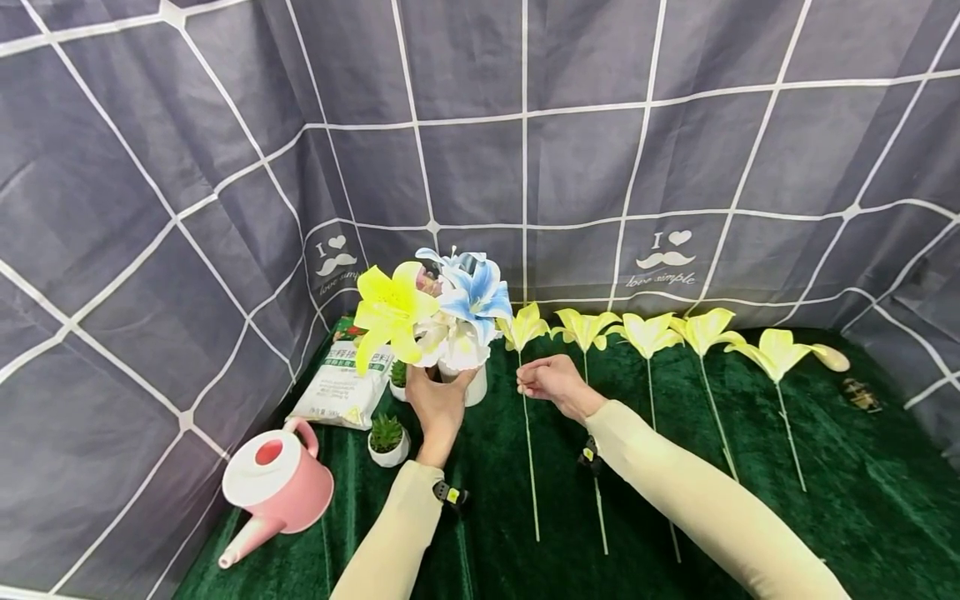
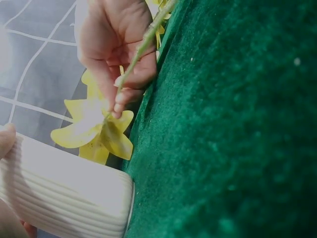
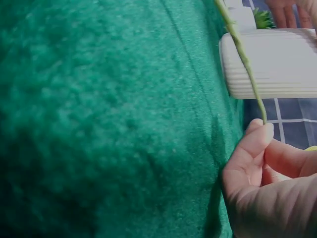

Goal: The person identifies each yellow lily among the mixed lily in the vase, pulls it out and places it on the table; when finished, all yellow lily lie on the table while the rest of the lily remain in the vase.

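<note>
My left hand (image 1: pixel 438 408) grips a white ribbed vase (image 2: pixel 69 188), with thumb and fingers on opposite sides of it. Out of the vase rise a bright yellow lily (image 1: pixel 393 308), a blue-and-white lily (image 1: pixel 476 292) and white blooms (image 1: pixel 453 342). Just right of the vase, my right hand (image 1: pixel 555 383) pinches the thin green stem (image 3: pixel 242 54) of a pale yellow lily (image 1: pixel 525 327) between thumb and fingertips, a little below the bloom. In the left wrist view, that lily's petals (image 2: pixel 74 134) spread near the vase.
More yellow lilies (image 1: pixel 648 333) lie in a row to the right on the green cloth (image 1: pixel 862 517). At left are a pink watering can (image 1: pixel 300 496), a white printed bag (image 1: pixel 345 387) and a small potted plant (image 1: pixel 388 446), with another beside the vase. Grey gridded curtains stand behind.
</note>
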The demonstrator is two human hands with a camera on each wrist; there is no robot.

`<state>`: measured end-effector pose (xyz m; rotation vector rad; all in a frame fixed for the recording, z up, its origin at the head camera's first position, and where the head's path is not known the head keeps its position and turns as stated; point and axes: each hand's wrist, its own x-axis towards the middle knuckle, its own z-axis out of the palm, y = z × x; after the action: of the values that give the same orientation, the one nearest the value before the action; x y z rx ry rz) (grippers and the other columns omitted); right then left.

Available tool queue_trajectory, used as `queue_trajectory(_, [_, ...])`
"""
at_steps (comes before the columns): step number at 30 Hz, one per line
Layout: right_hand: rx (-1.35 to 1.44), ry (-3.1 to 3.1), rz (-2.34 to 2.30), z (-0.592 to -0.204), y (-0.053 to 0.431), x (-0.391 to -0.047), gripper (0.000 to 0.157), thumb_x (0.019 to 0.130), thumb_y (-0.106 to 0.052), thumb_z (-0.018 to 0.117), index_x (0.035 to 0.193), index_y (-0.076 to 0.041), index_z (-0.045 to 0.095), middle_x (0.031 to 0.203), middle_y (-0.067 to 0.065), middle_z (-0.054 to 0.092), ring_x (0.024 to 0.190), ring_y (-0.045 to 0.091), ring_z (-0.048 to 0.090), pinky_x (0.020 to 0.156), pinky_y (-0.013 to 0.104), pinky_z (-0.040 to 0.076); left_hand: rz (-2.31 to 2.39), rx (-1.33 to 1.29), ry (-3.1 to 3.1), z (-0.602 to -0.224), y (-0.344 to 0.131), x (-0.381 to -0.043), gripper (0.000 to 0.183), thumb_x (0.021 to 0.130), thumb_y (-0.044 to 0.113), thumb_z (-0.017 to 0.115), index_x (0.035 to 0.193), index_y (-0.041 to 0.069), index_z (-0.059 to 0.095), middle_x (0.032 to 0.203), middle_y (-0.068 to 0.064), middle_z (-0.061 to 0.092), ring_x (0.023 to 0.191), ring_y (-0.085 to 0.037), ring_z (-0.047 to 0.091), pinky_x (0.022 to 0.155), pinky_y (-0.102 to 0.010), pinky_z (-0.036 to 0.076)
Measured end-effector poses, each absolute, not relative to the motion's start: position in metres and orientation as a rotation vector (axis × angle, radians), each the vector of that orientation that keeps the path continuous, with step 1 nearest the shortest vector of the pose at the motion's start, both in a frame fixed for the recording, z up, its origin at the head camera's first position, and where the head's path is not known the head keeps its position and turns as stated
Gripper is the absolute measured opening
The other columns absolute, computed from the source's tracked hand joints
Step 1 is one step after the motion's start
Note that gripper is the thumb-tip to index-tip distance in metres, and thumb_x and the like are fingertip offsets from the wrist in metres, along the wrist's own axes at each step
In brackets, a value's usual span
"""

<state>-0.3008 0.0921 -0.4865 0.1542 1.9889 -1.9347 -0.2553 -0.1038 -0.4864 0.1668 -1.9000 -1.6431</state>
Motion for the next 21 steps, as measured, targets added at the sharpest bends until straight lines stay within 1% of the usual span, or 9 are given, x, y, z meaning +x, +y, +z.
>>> queue_trajectory(5, [0.166,2.025,-1.883,-0.489,0.093,-0.301,0.031,0.092,0.001,0.063,0.121,0.015,0.064,0.086,0.009,0.074,0.065,0.007,0.068,0.061,0.016,0.057,-1.617,0.167,-1.912,-0.486,-0.104,-0.255,0.083,0.068,0.028,0.095,0.140,0.029,0.054,0.136,0.000,0.060,0.129,-0.022,0.060,0.108,-0.047,0.052])
queue_trajectory(10, [0.190,2.105,-1.816,-0.483,0.096,-0.296,0.029,0.094,-0.003,0.065,0.119,0.010,0.068,0.100,0.019,0.076,0.071,0.009,0.072,0.064,0.018,0.059,-1.613,0.152,-1.908,-0.485,-0.103,-0.254,0.085,0.067,0.031,0.095,0.141,0.031,0.053,0.138,0.001,0.059,0.129,-0.021,0.060,0.108,-0.048,0.051])
queue_trajectory(13, [0.182,2.194,-1.763,-0.479,0.099,-0.291,0.027,0.094,-0.006,0.065,0.117,0.008,0.070,0.110,0.023,0.075,0.074,0.010,0.073,0.069,0.022,0.062,-1.614,0.143,-1.899,-0.485,-0.103,-0.254,0.084,0.068,0.030,0.095,0.140,0.032,0.054,0.137,0.001,0.060,0.128,-0.022,0.060,0.107,-0.048,0.052])
queue_trajectory(17, [0.173,2.287,-1.732,-0.472,0.104,-0.282,0.027,0.095,-0.008,0.065,0.117,0.007,0.070,0.112,0.023,0.075,0.077,0.012,0.074,0.074,0.028,0.063,-1.607,0.140,-1.896,-0.487,-0.103,-0.254,0.083,0.068,0.031,0.095,0.140,0.034,0.054,0.137,0.001,0.060,0.128,-0.021,0.060,0.106,-0.048,0.053])
queue_trajectory(21, [0.136,2.324,-1.798,-0.455,0.109,-0.269,0.028,0.096,-0.009,0.066,0.119,0.006,0.069,0.110,0.024,0.074,0.080,0.018,0.074,0.077,0.032,0.064,-1.597,0.137,-1.897,-0.487,-0.103,-0.254,0.084,0.068,0.032,0.095,0.140,0.035,0.053,0.138,0.001,0.059,0.129,-0.021,0.059,0.106,-0.048,0.053])
